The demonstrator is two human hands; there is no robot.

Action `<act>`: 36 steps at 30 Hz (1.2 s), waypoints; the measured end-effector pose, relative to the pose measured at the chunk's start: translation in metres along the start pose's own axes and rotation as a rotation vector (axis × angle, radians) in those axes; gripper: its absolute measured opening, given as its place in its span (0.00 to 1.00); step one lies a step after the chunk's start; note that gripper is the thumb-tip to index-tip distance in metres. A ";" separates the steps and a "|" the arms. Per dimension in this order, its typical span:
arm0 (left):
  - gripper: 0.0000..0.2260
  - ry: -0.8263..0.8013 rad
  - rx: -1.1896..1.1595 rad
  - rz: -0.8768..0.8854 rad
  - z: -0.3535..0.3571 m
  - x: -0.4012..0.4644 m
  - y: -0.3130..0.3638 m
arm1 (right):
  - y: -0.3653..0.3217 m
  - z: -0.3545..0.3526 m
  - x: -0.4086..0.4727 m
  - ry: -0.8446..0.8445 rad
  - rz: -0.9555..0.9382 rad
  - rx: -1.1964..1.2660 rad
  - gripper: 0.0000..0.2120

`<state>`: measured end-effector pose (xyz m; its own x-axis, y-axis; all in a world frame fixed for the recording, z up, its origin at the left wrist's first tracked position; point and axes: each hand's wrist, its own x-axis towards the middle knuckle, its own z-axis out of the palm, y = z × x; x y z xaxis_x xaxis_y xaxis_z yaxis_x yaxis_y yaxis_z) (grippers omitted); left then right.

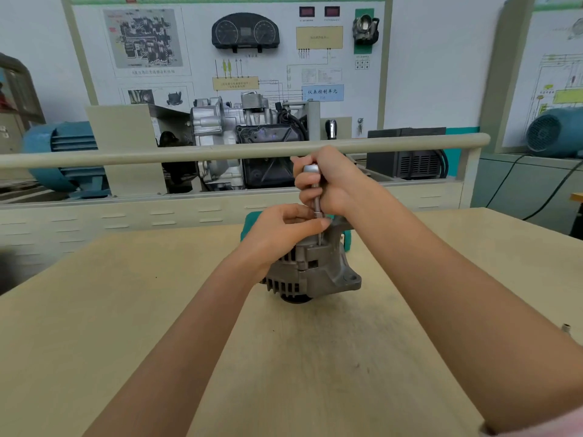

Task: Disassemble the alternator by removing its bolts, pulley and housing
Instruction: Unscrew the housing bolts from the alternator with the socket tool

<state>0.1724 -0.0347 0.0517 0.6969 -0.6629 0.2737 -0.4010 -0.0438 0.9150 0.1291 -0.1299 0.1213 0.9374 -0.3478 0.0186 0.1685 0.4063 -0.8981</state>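
Right hand fingers clamped on slim steel driver; left hand fingers pinch shaft above ribbed cast alternator

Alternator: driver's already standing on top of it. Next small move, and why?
Probably turn the driver to back out the bolt under its tip. The right hand grips the driver upright on top of the alternator, and the left hand pinches the shaft near the tip while resting on the housing. Whether the tip is fully seated cannot be seen.
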 end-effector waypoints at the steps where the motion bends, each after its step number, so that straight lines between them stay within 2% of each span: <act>1: 0.03 -0.017 0.000 0.000 -0.002 0.000 0.000 | -0.001 -0.002 0.000 -0.071 0.039 0.013 0.13; 3: 0.03 -0.025 -0.001 0.005 -0.005 0.001 -0.001 | -0.002 -0.004 -0.001 -0.138 0.076 0.021 0.11; 6: 0.03 -0.016 -0.018 0.004 -0.004 0.002 -0.001 | -0.001 -0.003 -0.002 -0.093 0.043 0.057 0.13; 9: 0.03 -0.003 -0.050 0.023 -0.002 0.002 -0.002 | 0.005 0.000 -0.003 0.125 -0.111 0.048 0.15; 12: 0.04 0.019 -0.050 0.045 0.000 0.002 -0.003 | 0.015 0.008 -0.004 0.375 -0.329 0.031 0.12; 14: 0.05 0.023 -0.047 0.043 0.000 0.003 -0.003 | 0.018 0.011 -0.003 0.439 -0.396 0.075 0.09; 16: 0.04 0.023 -0.038 0.038 0.000 0.003 -0.003 | 0.016 0.012 -0.004 0.400 -0.346 0.079 0.09; 18: 0.02 0.007 -0.031 0.027 -0.001 0.003 -0.002 | 0.010 0.009 -0.004 0.282 -0.222 0.034 0.12; 20: 0.05 -0.031 -0.021 0.014 -0.002 0.002 -0.001 | 0.004 0.004 -0.003 0.134 -0.103 0.024 0.15; 23: 0.03 -0.073 -0.022 0.013 -0.004 0.000 -0.001 | 0.001 -0.002 -0.002 -0.007 -0.032 0.032 0.16; 25: 0.03 -0.059 -0.045 0.017 -0.003 0.000 -0.001 | 0.003 -0.001 -0.005 0.017 -0.052 0.030 0.16; 29: 0.04 0.023 -0.026 0.032 0.002 0.002 -0.003 | 0.015 0.008 -0.006 0.330 -0.315 0.056 0.12; 31: 0.05 0.046 -0.020 0.035 0.004 0.003 -0.003 | 0.019 0.012 -0.005 0.424 -0.413 0.106 0.09; 33: 0.04 0.048 -0.020 0.029 0.005 0.003 -0.003 | 0.017 0.012 -0.004 0.406 -0.368 0.092 0.10; 36: 0.04 0.009 -0.013 0.013 0.002 0.003 -0.002 | 0.007 0.006 -0.004 0.227 -0.173 0.015 0.14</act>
<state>0.1738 -0.0382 0.0503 0.6972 -0.6565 0.2879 -0.4022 -0.0258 0.9152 0.1281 -0.1203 0.1175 0.8024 -0.5927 0.0705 0.3259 0.3361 -0.8836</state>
